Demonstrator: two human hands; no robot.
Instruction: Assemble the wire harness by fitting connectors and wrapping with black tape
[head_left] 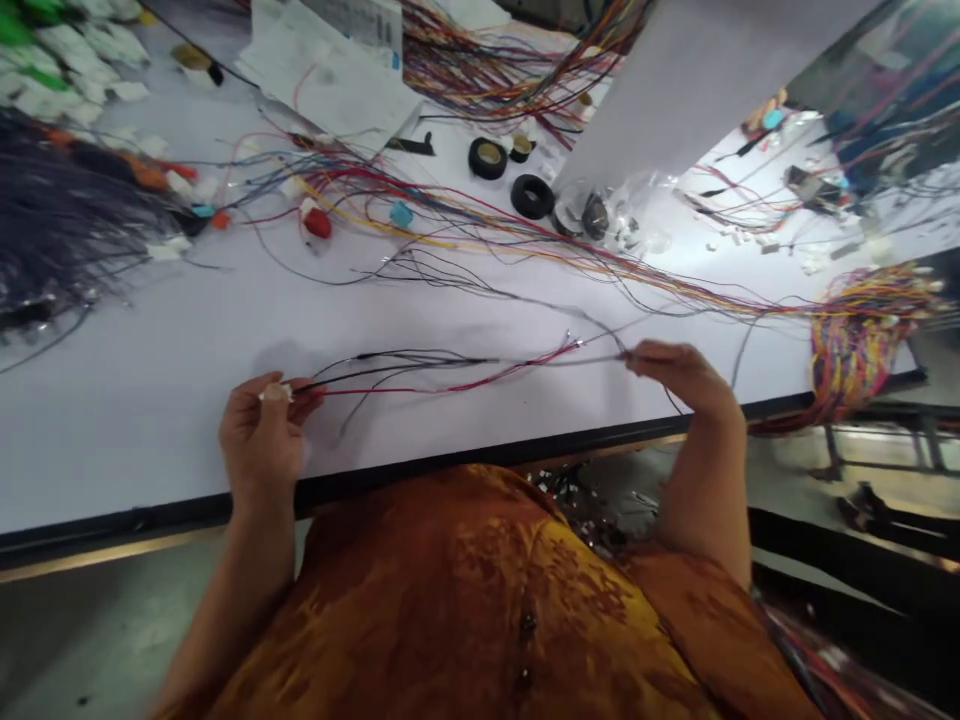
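Near the table's front edge, my left hand (266,425) pinches a small white connector (276,392). Black and red wires (450,388) run from it to the right, low over the white table. Further right, my right hand (679,372) has its fingers closed on a thin grey wire (592,359), which stretches back toward the black wires. The red wires end in small metal tips near the middle, short of my right hand. Other loose dark wires (517,296) lie just behind.
A long bundle of coloured wires (450,225) crosses the table (150,440) behind my hands. Black tape rolls (532,197), papers (330,80) and a leaning white panel (675,90) are at the back. Purple wires (52,215) pile up left; another bundle (859,345) hangs over the right edge.
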